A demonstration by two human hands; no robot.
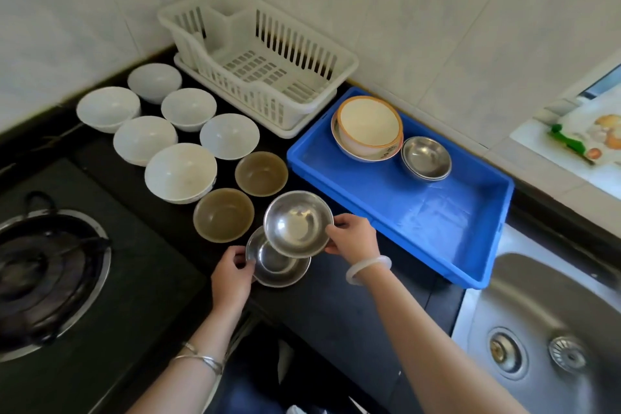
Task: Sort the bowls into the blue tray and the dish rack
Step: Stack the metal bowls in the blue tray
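At lower centre, the right hand lifts a steel bowl by its rim, fingers closed on it, while the left hand grips the lower steel bowl on the worktop. Next likely carries it right to the blue tray, beside the stacked steel bowls; the dish rack stands empty.

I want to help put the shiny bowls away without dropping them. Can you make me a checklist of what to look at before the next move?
1. Right hand holds the upper steel bowl by its rim: ok.
2. Left hand steadies the lower steel bowl: ok.
3. The upper bowl is fully free of the lower one: cannot tell, they overlap in this view.
4. The blue tray has bare floor for more bowls: ok.
5. Steel bowls already in the tray show where these belong: ok.
6. The dish rack holds no bowls yet; the white bowls are not sorted: not ok.
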